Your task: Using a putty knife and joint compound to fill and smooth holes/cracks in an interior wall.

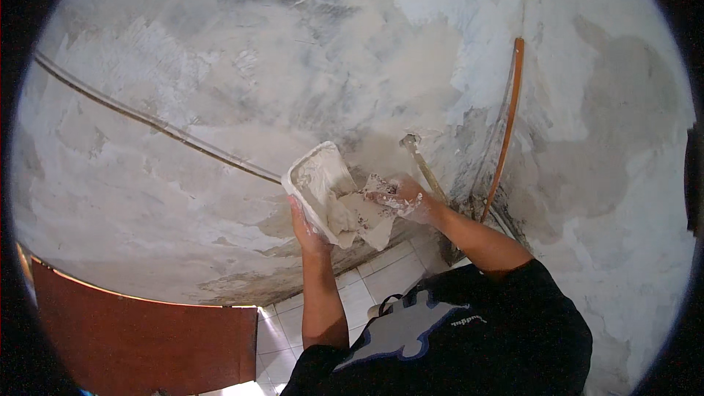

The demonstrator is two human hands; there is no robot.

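My left hand, dusted with white, is closed around the lower side of a white rectangular tub and holds it tilted in front of the wall. Wet, pale plaster coats the tub's inside and bulges at its right side. My right hand, smeared with plaster, grips a flat, plaster-covered scraper at that side of the tub. Its blade touches the plaster, and the hand hides any handle.
Ahead is a patchy plastered wall, with a thin pipe running along it to the left. A short pipe juts out near my right hand. An orange pipe stands at the corner. Below are white floor tiles and a brown panel.
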